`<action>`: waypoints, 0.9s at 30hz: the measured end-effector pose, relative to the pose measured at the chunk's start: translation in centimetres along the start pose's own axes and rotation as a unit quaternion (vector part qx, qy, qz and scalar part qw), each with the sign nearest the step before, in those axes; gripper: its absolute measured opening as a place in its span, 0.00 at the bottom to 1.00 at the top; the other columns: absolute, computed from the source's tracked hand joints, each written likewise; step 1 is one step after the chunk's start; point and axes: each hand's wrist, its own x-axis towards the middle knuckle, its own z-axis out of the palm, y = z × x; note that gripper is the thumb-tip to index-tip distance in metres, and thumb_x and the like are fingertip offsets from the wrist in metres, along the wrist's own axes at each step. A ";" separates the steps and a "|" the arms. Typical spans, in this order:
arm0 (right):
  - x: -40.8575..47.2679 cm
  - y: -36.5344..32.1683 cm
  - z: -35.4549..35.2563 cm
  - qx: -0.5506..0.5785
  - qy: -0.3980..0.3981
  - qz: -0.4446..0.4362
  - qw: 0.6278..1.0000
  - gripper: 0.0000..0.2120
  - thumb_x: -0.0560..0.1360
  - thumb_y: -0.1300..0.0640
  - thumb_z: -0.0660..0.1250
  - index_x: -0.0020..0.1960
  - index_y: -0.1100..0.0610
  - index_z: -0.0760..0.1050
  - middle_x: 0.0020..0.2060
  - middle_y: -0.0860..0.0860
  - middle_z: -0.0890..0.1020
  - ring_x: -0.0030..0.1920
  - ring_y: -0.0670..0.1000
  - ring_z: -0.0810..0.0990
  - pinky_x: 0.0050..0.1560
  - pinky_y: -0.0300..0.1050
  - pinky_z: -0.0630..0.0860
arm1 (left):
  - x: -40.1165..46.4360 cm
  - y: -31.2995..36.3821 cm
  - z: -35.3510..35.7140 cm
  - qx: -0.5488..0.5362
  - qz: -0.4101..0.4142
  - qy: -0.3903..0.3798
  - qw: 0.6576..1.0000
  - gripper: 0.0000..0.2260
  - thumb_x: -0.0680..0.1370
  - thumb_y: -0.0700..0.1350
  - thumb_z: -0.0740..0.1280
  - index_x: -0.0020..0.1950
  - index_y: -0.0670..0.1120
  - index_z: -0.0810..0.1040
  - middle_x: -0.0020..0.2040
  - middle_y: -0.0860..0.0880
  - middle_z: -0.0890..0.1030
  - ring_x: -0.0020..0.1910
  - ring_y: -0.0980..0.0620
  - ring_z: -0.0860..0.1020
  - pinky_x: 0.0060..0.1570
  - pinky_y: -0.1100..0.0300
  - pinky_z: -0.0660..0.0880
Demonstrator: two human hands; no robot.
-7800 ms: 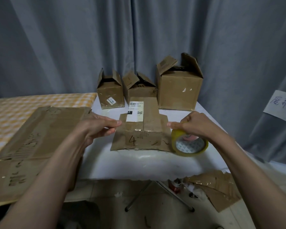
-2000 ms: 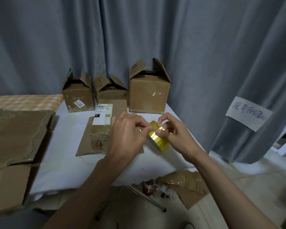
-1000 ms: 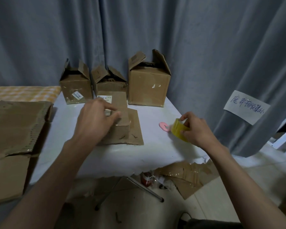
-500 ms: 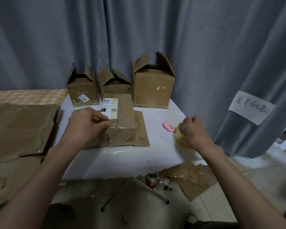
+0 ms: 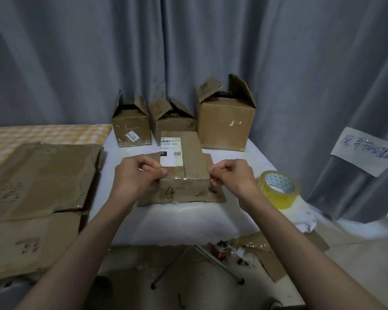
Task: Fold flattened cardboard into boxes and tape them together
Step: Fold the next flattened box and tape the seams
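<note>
A half-formed box [image 5: 184, 168] lies near the middle of a white-covered table [image 5: 173, 222], its side flaps spread flat on the cloth and a "4" written on its near face. A white shipping label [image 5: 171, 152] covers part of its upper panel, and clear tape crosses the near edge.

The left hand [image 5: 136, 179] grips the box's left near corner, thumb on the top panel and fingers curled down the side. The right hand [image 5: 232, 175] has its fingers curled at the box's right near corner; they appear to pinch the edge there, though the contact itself is partly hidden by the knuckles.

A roll of yellow tape [image 5: 279, 189] lies flat on the table just right of the right wrist, apart from the box.

Three finished boxes stand in a row at the table's far edge, top flaps raised: a small box [image 5: 131, 127] on the left, a middle box [image 5: 173, 124] directly behind the half-formed one, and a large box [image 5: 225, 124] on the right.

Flattened cardboard sheets [image 5: 38, 175] lie stacked to the left, beside a yellow checked cloth [image 5: 47, 135]. Cardboard scraps [image 5: 271, 251] lie on the floor under the table. A handwritten paper note [image 5: 365, 151] is fixed to the grey curtain [image 5: 188, 52] at right.
</note>
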 end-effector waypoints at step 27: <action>-0.3 0.7 -0.5 0.001 -0.075 -0.023 0.997 0.06 0.75 0.61 0.74 0.46 0.63 0.79 0.31 0.53 0.79 0.33 0.51 0.79 0.39 0.48 0.83 | -0.9 -0.6 -0.3 0.011 0.029 -0.101 0.994 0.12 0.69 0.44 0.78 0.50 0.45 0.80 0.34 0.45 0.83 0.38 0.46 0.84 0.46 0.46 0.82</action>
